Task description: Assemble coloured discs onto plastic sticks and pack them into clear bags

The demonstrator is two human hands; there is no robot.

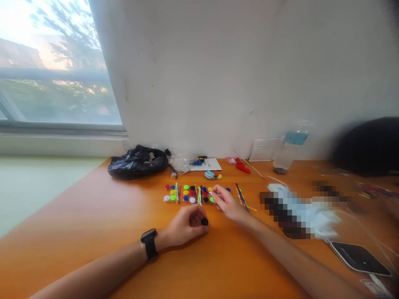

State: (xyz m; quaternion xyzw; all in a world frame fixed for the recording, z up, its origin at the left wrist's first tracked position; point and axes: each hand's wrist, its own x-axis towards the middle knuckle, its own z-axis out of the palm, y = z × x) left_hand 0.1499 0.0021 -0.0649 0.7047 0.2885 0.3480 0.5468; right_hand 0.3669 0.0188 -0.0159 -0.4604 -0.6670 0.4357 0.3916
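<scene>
My left hand [186,225] rests on the orange table [93,216] with its fingers curled round a small black disc [204,221]. It wears a black watch [149,243] at the wrist. My right hand [227,203] reaches forward and pinches something small at the right end of a grid of coloured discs [187,193]. Thin coloured sticks [177,193] lie among the discs, and a few more sticks [242,198] lie just right of my right hand.
A black plastic bag [137,162] lies at the back left by the wall. A sheet of paper [208,164], red pieces [240,165] and a water bottle [289,149] stand further back. A phone [358,257] and a blurred patch are at the right.
</scene>
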